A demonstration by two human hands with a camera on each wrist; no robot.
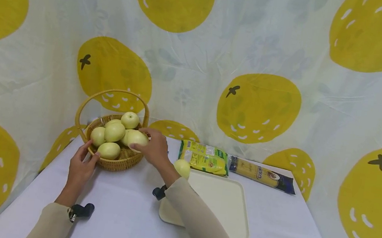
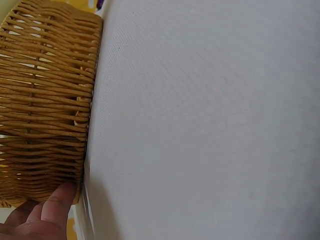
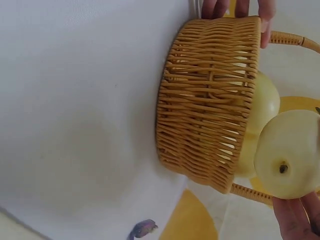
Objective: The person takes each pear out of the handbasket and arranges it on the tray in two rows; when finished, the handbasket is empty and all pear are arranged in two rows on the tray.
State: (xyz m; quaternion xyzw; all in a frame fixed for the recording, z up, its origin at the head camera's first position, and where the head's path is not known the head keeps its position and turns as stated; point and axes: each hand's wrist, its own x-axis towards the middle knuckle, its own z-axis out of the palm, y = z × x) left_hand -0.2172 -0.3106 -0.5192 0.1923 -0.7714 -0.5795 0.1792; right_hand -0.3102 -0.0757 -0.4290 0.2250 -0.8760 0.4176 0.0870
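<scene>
A wicker basket [image 1: 115,163] with an arched handle stands at the table's back left, holding several pale yellow-green, apple-like fruits [image 1: 114,131]. My left hand [image 1: 81,165] grips the basket's left front side; the right wrist view shows its thumb over the rim and its fingers against the woven wall. At the basket's right side my right hand [image 1: 155,148] holds one of these fruits [image 3: 287,150] between thumb and fingers, at about rim height. Another such fruit [image 1: 182,168] is at the back left corner of the cream tray [image 1: 217,200], partly covered by my right forearm.
Behind the tray lies a yellow and green packet [image 1: 204,158]. To its right is a long blue-ended packet [image 1: 262,175], possibly pasta. A white cloth [image 1: 120,213] covers the table, and a curtain [image 1: 193,95] printed with yellow fruit hangs behind it.
</scene>
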